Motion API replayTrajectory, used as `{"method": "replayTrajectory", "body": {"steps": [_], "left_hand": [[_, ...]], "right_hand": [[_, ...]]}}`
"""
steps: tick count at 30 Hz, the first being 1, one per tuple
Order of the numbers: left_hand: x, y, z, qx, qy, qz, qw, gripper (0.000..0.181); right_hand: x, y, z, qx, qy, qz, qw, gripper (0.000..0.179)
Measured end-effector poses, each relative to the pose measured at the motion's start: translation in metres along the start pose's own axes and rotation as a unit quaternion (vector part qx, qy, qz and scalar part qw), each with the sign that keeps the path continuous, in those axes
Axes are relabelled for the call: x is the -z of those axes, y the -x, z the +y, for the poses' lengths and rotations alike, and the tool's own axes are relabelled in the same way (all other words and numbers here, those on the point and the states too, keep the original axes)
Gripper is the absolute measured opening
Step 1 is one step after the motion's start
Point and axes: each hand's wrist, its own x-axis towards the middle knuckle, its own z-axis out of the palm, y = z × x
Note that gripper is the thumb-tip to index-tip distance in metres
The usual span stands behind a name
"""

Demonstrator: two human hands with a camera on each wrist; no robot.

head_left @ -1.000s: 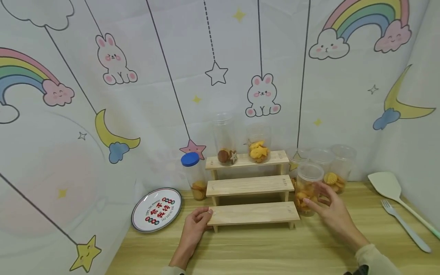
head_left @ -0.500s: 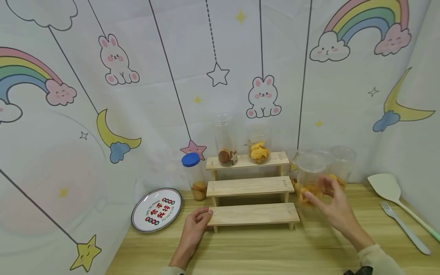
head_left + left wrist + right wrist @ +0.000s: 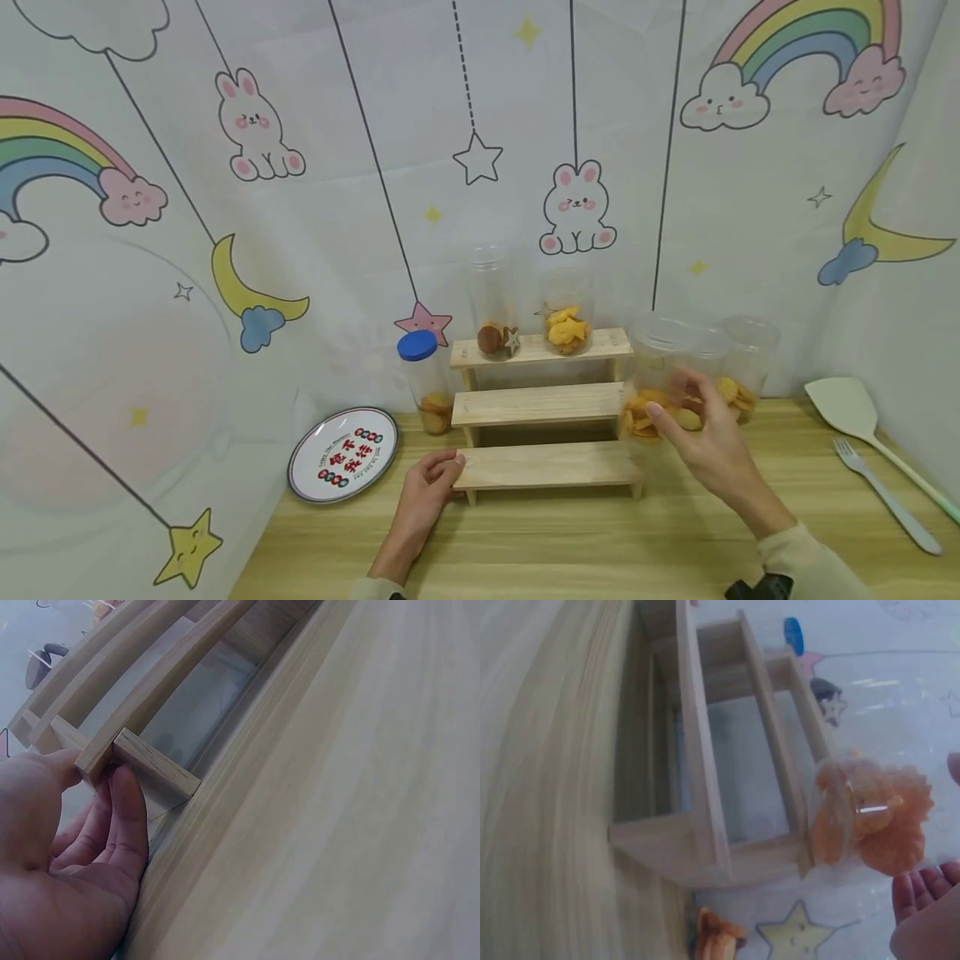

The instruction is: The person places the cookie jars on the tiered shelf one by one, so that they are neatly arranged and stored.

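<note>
My left hand (image 3: 426,498) pinches the left end of the lowest step of a three-tier wooden display rack (image 3: 551,467). In the left wrist view, thumb and fingers close on the corner of that wooden step (image 3: 161,686). My right hand (image 3: 712,446) grips a clear plastic jar (image 3: 651,379) of orange snacks from its right side. This jar, slightly blurred, overlaps the right end of the middle step. The right wrist view shows ridged orange snacks (image 3: 892,825) at the jar's bottom, close beside the rack, with my fingers (image 3: 922,889) at the jar's side.
A jar with round biscuits (image 3: 491,312) and one with yellow fish-shaped crackers (image 3: 567,329) stand on the top step. Left are a blue-lidded jar (image 3: 423,383) and a printed plate (image 3: 342,456). More jars (image 3: 750,358) stand behind my right hand; a spatula (image 3: 847,406) and fork (image 3: 888,496) lie right.
My right hand has lifted the jar of orange snacks from beside the rack and moved it left toward the middle step. My left hand has stayed on the lowest step.
</note>
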Motion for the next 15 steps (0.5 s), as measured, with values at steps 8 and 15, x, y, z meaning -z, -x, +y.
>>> {"method": "replayTrajectory", "body": {"steps": [8, 15], "left_hand": [[0.000, 0.000, -0.001, -0.001, -0.007, 0.002, 1.0000, 0.054], [0.000, -0.002, -0.001, -0.003, -0.001, 0.001, 1.0000, 0.053]], "right_hand": [[-0.025, -0.018, -0.013, 0.000, -0.038, -0.014, 0.9992, 0.063], [-0.066, -0.033, -0.020, -0.011, -0.077, -0.036, 0.9963, 0.066]]}}
